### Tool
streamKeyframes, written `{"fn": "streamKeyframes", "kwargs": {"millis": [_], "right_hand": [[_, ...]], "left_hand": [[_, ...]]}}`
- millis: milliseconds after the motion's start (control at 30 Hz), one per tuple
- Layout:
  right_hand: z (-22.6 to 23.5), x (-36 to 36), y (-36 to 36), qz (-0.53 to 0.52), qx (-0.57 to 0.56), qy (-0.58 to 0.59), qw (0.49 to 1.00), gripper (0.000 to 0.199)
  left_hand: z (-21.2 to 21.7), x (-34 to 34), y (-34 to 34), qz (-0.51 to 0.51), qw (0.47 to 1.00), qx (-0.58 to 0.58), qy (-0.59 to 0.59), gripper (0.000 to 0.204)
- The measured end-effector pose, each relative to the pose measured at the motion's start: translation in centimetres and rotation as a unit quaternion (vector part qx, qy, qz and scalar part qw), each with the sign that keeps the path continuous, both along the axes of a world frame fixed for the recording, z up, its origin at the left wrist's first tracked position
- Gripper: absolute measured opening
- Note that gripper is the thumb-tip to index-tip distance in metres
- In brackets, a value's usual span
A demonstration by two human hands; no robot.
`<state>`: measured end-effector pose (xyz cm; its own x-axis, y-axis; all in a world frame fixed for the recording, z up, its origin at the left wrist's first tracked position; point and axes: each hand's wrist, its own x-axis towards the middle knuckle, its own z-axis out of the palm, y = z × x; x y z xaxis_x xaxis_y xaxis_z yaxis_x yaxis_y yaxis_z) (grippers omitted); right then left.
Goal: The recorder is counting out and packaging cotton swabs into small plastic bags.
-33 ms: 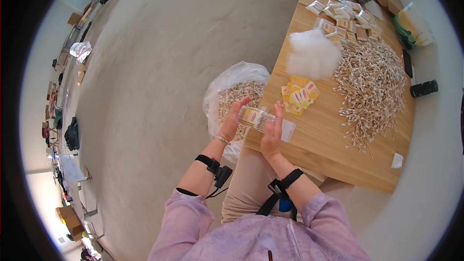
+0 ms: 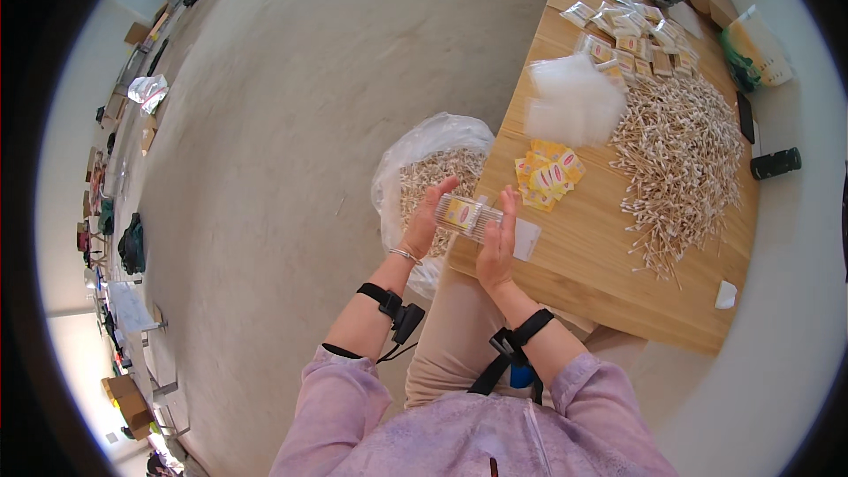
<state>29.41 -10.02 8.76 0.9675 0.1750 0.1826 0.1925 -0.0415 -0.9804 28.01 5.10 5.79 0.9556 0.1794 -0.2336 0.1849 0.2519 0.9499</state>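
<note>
Between my left hand (image 2: 422, 223) and my right hand (image 2: 499, 243) is a clear packet of cotton swabs (image 2: 468, 216) with a yellow card inside. The two hands press on its opposite ends, fingers fairly straight, and hold it over the table's near left corner. Just past my right hand lies a loose pile of yellow cards (image 2: 548, 177). A white slip (image 2: 526, 238) rests on the table beside my right fingers. Below and beyond my left hand, a large clear plastic bag (image 2: 389, 181) full of loose swabs stands by the table.
On the wooden table (image 2: 583, 269) are a big heap of loose cotton swabs (image 2: 680, 159), a stack of clear bags (image 2: 574, 102) and several filled packets (image 2: 632, 31). A phone (image 2: 745, 117), a black cylinder (image 2: 776, 163) and a green-and-yellow bag (image 2: 755, 49) line the right edge.
</note>
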Motion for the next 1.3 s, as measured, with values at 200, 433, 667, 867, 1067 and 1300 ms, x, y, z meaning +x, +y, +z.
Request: {"fn": "streamKeyframes", "kwargs": {"millis": [200,433,667,867,1067,1300], "right_hand": [[-0.5,-0.2,2.0,0.005,0.043,0.026,0.999,0.053],[-1.1,-0.4,4.2,-0.016,0.099,0.028,0.995,0.052],[-0.6,-0.2,3.8,0.000,0.055,0.005,0.998,0.044],[0.3,-0.1,-0.5,0.025,0.067,0.030,0.997,0.045],[0.8,4.6,-17.6,-0.392,-0.305,-0.038,0.867,0.054],[-1.3,6.0,-29.6,-0.414,-0.499,0.097,0.755,0.045]], "left_hand": [[0.1,0.1,0.1,-0.004,1.000,-0.013,-0.015,0.063],[0.4,0.0,-0.3,0.000,1.000,-0.022,-0.017,0.063],[0.4,0.3,-0.6,0.015,1.000,-0.019,-0.002,0.049],[0.7,1.3,-0.6,0.075,0.990,-0.011,0.115,0.036],[-0.6,1.3,-0.4,0.146,0.893,0.420,0.064,0.041],[5.2,1.7,-9.1,0.030,0.835,0.531,-0.142,0.040]]}}
